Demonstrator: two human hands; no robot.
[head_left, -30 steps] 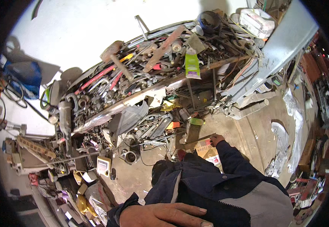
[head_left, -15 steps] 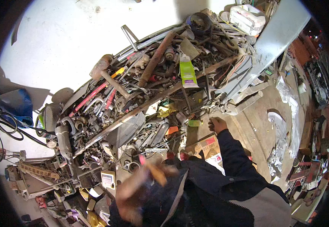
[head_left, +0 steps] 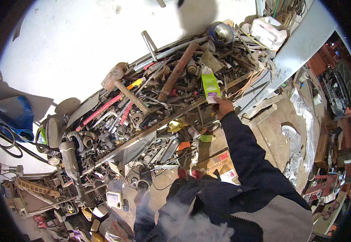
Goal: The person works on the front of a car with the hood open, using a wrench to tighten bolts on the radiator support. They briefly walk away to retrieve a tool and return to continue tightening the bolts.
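Observation:
My right hand (head_left: 224, 106) reaches out over the front edge of the heaped workbench. Its fingers close on the lower end of a flat green-and-white packet (head_left: 211, 86) with a purple patch, which rests on the tool pile. My left hand (head_left: 142, 197) is low in the view, close to my body. It is faint and blurred, so its fingers and anything in them cannot be made out. White smoke (head_left: 197, 226) drifts in front of my jacket.
A hammer (head_left: 126, 88), a rusty pipe (head_left: 178, 71), wrenches and loose hardware fill the bench behind a wooden edge strip (head_left: 159, 126). An angle grinder (head_left: 69, 159) hangs at the left. A cardboard box (head_left: 215, 162) lies on the floor; silvery sheeting (head_left: 292, 149) lies to the right.
My right hand has moved forward from beside the bench to the packet and taken hold of its lower end. My left hand has dropped from in front of my chest toward the lower left.

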